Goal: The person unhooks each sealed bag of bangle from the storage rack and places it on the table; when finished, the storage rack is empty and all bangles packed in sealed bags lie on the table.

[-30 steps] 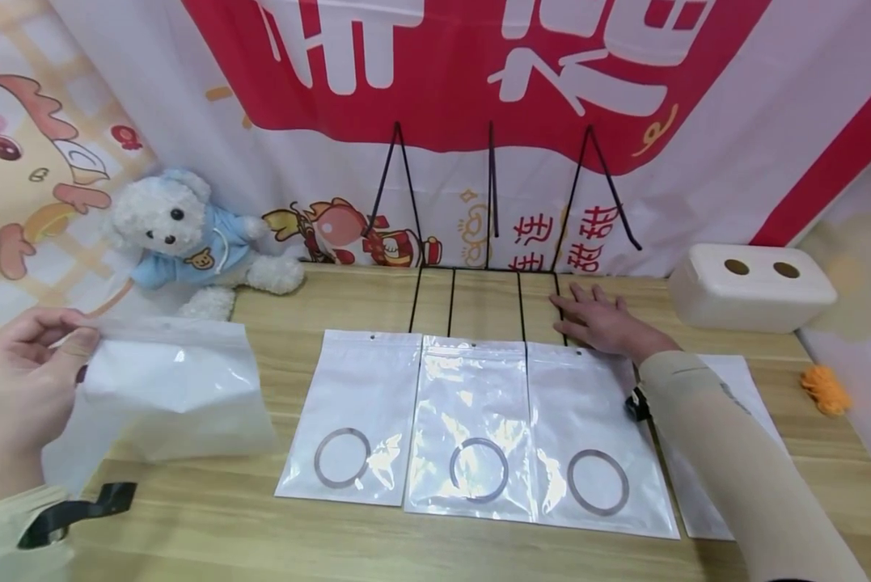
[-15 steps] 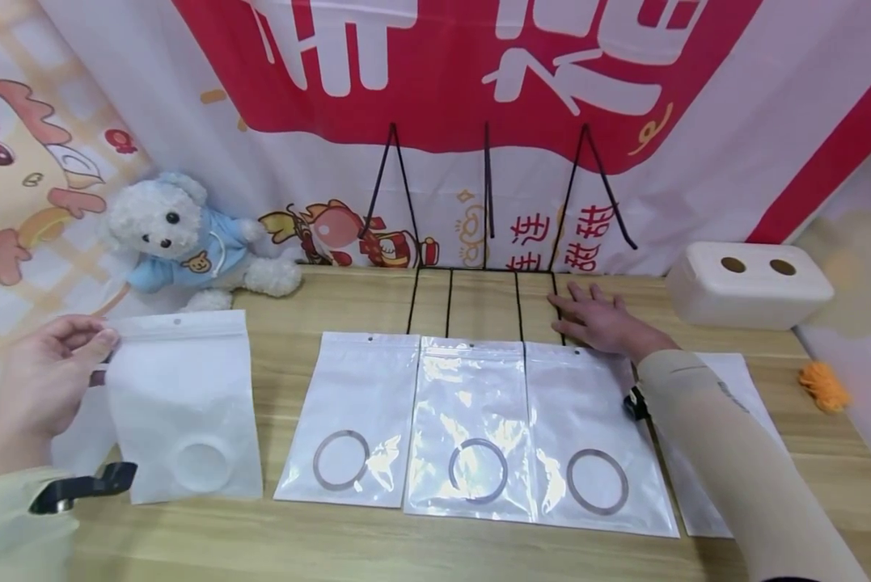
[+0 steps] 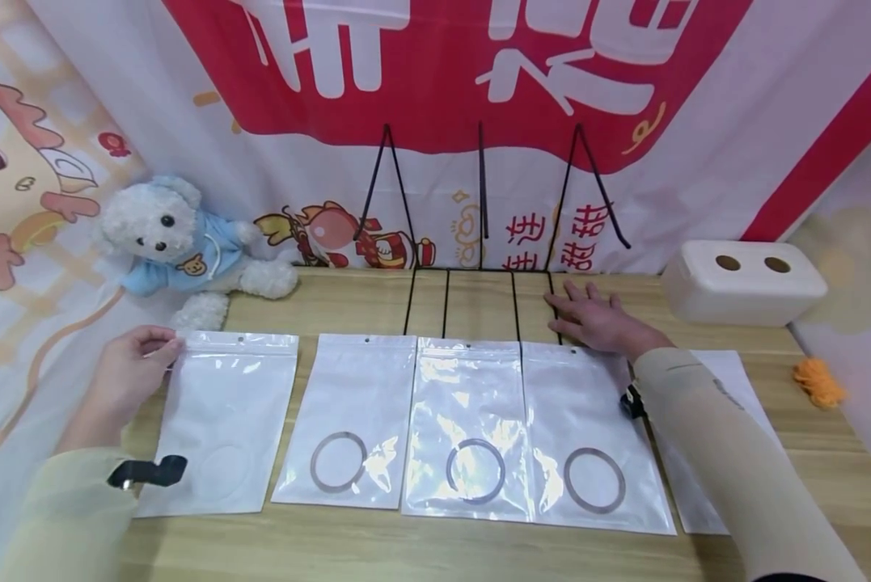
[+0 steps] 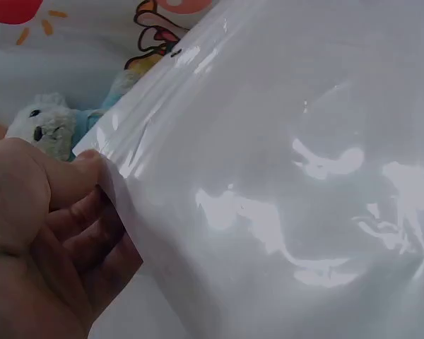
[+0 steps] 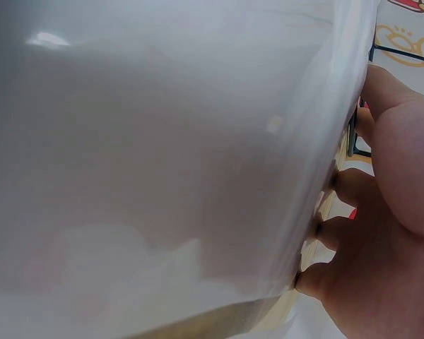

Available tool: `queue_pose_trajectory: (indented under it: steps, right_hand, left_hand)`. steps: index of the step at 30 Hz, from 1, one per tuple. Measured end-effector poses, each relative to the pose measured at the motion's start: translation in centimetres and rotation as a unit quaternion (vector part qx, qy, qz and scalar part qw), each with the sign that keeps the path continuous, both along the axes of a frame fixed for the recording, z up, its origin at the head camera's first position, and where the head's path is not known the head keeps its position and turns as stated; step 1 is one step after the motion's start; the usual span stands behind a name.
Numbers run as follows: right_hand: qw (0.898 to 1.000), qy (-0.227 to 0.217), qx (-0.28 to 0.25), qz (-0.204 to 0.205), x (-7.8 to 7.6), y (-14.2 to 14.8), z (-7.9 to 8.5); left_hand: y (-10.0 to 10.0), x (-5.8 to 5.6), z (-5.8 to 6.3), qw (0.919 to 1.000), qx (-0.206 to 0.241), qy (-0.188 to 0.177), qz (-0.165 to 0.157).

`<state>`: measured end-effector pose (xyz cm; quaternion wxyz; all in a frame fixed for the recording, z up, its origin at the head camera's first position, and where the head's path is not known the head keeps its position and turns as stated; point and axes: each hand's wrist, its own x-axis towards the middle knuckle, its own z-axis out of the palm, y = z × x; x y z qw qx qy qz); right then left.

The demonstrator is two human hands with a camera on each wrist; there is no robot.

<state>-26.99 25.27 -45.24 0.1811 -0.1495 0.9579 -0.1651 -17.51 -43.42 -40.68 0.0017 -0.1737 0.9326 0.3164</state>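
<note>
My left hand [image 3: 133,372] pinches the upper left corner of a white zip-top bag [image 3: 224,412] with a faint pale ring in its lower part. In the left wrist view, thumb and fingers hold the edge of this glossy bag [image 4: 268,176]. To its right lie three more bags in a row, a left one [image 3: 355,380], a middle one [image 3: 471,396] and a right one [image 3: 588,404], each showing a dark ring. My right hand [image 3: 598,319] rests with spread fingers on the table just beyond the right bag's top edge. Another white bag [image 3: 712,388] lies partly under the right forearm.
A black wire rack [image 3: 481,270] stands behind the bags against a printed cloth. A plush dog [image 3: 188,242] in blue sits at the back left. At the back right stands a white box [image 3: 744,291] with two holes, near an orange yarn bundle [image 3: 819,382].
The left hand has moved right with its bag. The bag was folded, then hung down, and now lies near the row on the table. The right hand has stayed in place.
</note>
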Motion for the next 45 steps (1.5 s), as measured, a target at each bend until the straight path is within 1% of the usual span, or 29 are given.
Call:
queue_pose_trajectory:
  steps: [4,6,8,12,14,17,21,25,29,36,45]
  right_hand:
    - [1.0,-0.003,0.0,-0.001,0.0,0.0,0.0]
    - [1.0,-0.003,0.001,-0.001,0.0,-0.1,0.0]
    - [1.0,-0.003,0.003,-0.002,0.0,-0.1,0.0]
    - [1.0,-0.006,0.004,-0.005,-0.1,-0.2,0.1]
    - [1.0,-0.008,0.006,-0.006,-0.1,-0.3,0.2]
    - [1.0,-0.009,0.006,-0.005,-0.1,-0.5,0.3]
    - [1.0,-0.01,0.006,-0.006,-0.1,-0.5,0.4]
    - [1.0,-0.01,0.009,-0.007,-0.2,-0.4,0.2]
    - [1.0,-0.009,0.01,-0.006,-0.3,-0.3,0.2]
    - [1.0,-0.01,0.006,-0.002,-0.4,-0.2,0.2]
    - [1.0,-0.008,0.007,-0.001,-0.2,0.0,0.0]
  left_hand:
    - [0.6,-0.7,-0.9,0.9985,-0.042,0.022,-0.028]
    - [0.9,-1.0,-1.3,0.9977,-0.05,0.032,-0.033]
    - [1.2,-1.4,-1.6,0.9983,-0.042,0.031,-0.028]
    - [1.4,-2.0,-2.3,0.9997,-0.011,0.018,-0.009]
    - [1.5,-2.2,-2.6,0.9998,-0.009,0.019,0.0]
    - [1.9,-2.7,-3.0,0.9994,-0.017,0.013,0.028]
    - [2.6,-3.4,-3.1,0.9974,-0.016,-0.008,0.07]
    - [2.8,-3.7,-3.1,0.9963,-0.001,-0.015,0.085]
    - [2.8,-3.9,-3.2,0.996,0.007,-0.014,0.088]
    - [2.6,-4.2,-3.2,0.996,0.0,-0.013,0.089]
    - [3.0,-4.2,-3.1,0.9958,0.026,-0.036,0.08]
